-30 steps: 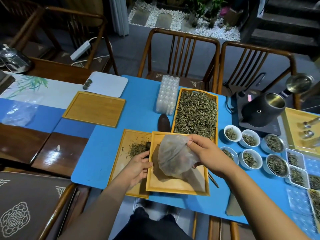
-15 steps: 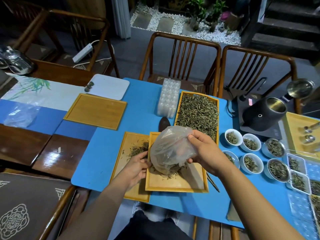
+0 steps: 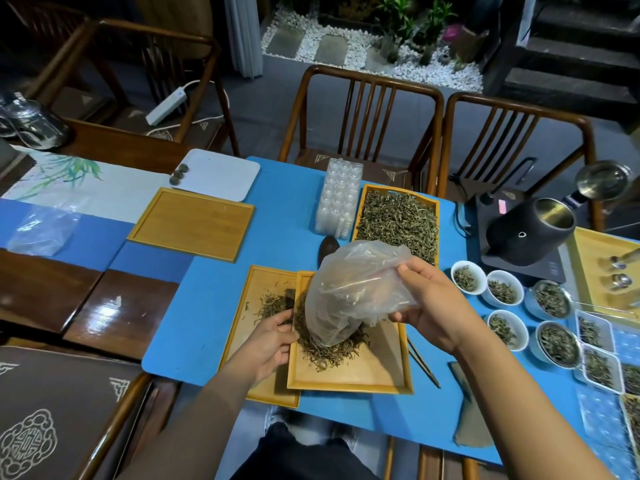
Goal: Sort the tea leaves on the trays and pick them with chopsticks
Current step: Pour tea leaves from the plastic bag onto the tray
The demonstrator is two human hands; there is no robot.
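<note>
Tea leaves [image 3: 327, 346] are spilling from an upturned plastic bag [image 3: 356, 289] into a heap at the 10 o'clock corner of the near tray [image 3: 349, 379] on the counter [image 3: 194, 323]. Risk, as I judge it: the heap is crowding the tray's left rim, so leaves may be going over onto the neighbouring tray [image 3: 256, 344]. Right hand [image 3: 429, 306], grip clamped on the bag's upper end, is sitting at 2 o'clock above the heap; left hand [image 3: 273, 339], fingers curled on the rim, is touching it at 9 o'clock.

dim room | overhead glare on dark tabletop [image 3: 104, 317] (left) | wide-angle edge bending | sharp centre
</note>
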